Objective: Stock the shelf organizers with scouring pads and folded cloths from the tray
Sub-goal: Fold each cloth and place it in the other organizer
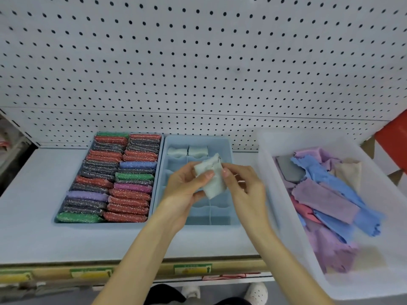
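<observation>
Above the divided organizer (226, 144), your left hand (187, 183) and right hand (244, 183) pinch the pale cloth (212, 179); it looks light and floppy, so hold its folded edges.

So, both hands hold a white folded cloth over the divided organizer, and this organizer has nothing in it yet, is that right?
Not entirely. The head view shows the left hand and right hand holding the white folded cloth over the divided organizer, but the organizer is not empty: two white cloths already sit in its back row.
</observation>
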